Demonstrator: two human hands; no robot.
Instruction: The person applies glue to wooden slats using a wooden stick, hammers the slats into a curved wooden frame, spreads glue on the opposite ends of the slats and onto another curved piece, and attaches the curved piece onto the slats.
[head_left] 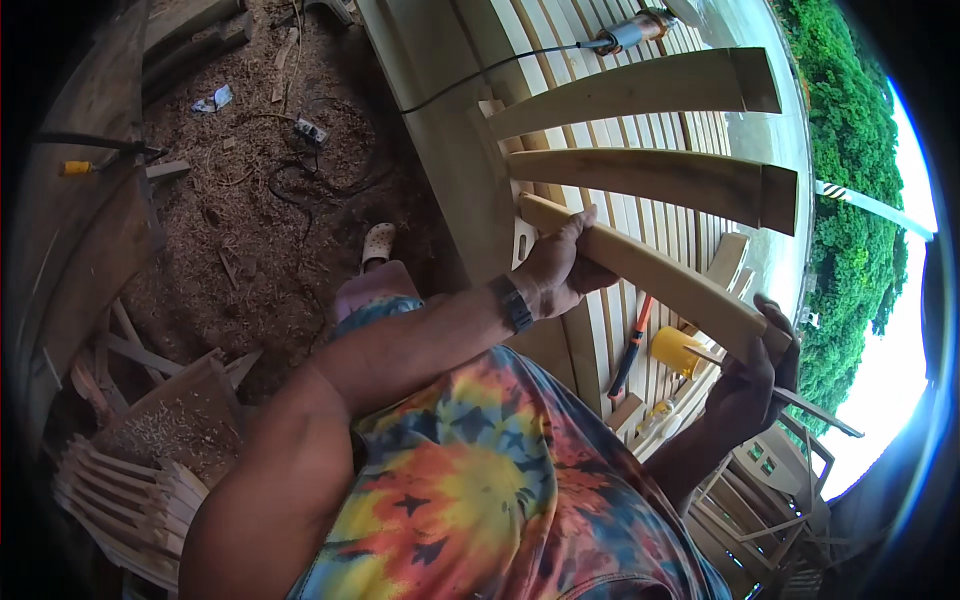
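Left hand (555,275) fingers wrap one end of a pale curved slat (650,275); right hand (750,385) fingers close on its other end and a thin stick (800,400). Slat hangs above the slatted tabletop (600,350), near a yellow cup (675,350) and two matching slats (640,130).

Tie-dye shirt (480,490) — yellow cup (672,350).

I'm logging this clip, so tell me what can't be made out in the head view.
- Right hand: dark and backlit against the sky, so its grip on the curved pale wooden slat and on the thin stick is unclear.
- Yellow plastic cup: partly hidden behind the slat.
- Left hand: its fingers wrap behind the slat, out of sight.
- Orange-handled tool: too small to identify.
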